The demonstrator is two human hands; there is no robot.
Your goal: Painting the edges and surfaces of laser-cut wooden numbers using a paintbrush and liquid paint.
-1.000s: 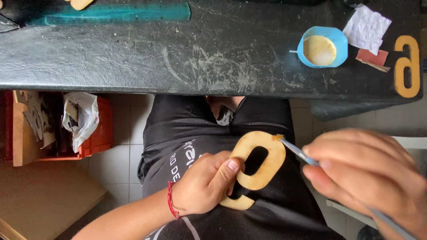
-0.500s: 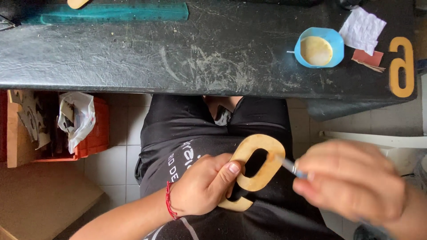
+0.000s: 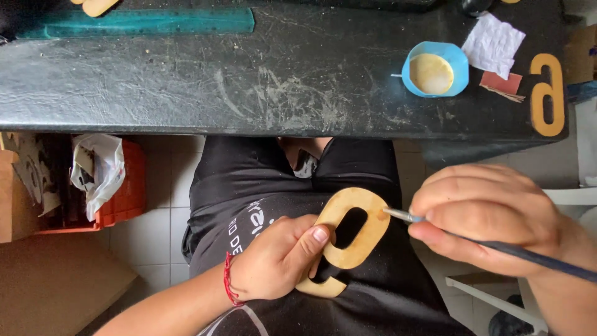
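my left hand (image 3: 273, 261) keeps its grip closed on the wooden number (image 3: 348, 239) over my lap, near the counter (image 3: 186, 81). my right hand (image 3: 491, 218), closed on the brush (image 3: 510, 249), has drawn slightly back; its tip now touches the number's right edge.

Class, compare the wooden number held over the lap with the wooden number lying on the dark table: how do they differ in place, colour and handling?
The held number is gripped by the left hand over the lap; the table number lies flat, untouched. The held number looks pale tan; the table number is a deeper orange-yellow. The brush in the right hand touches the held number's edge; nothing touches the table number. Both are flat cut-out figures with a closed loop.
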